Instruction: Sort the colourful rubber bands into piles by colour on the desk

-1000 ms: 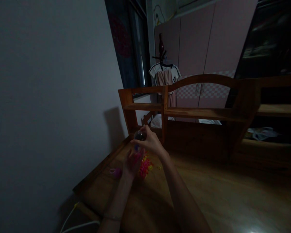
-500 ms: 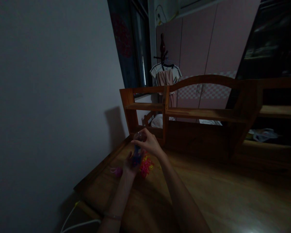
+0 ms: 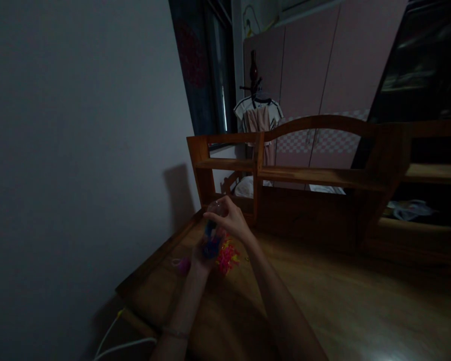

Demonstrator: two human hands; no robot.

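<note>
One clear cup (image 3: 213, 206) above the near left of the desk (image 3: 334, 296), pinched by thumb and fingers of the right hand (image 3: 231, 220). Grip narrow, at the cup's side, hand coming in from the right; likely held that way to leave the space underneath free. Cup looks tilted, base up, though gloom hides the rim.

Blue bits (image 3: 211, 248) directly below, in the left hand (image 3: 202, 259). That hand lies palm up, cupped rather than closed, apparently so the bits gather and do not scatter. More blue shows between cup and palm; cannot tell whether it is inside the clear wall or in the air. Left fingers partly lost in the dark.

So: cup between the two hands in depth, right hand at its side, left hand under it, both raised above the wood.

Just right of the left hand, on the desk: a loose heap (image 3: 227, 258), pink and yellow, kept apart from the blue. Left of the same hand, near the wall (image 3: 78, 150): a purple thing (image 3: 183, 265) with a pale loop, too dim to name.

Farther out: wooden shelf (image 3: 319, 174) along the desk's back; shirt (image 3: 265, 106) hanging behind it; white cord (image 3: 131, 344) at the lower left corner.
</note>
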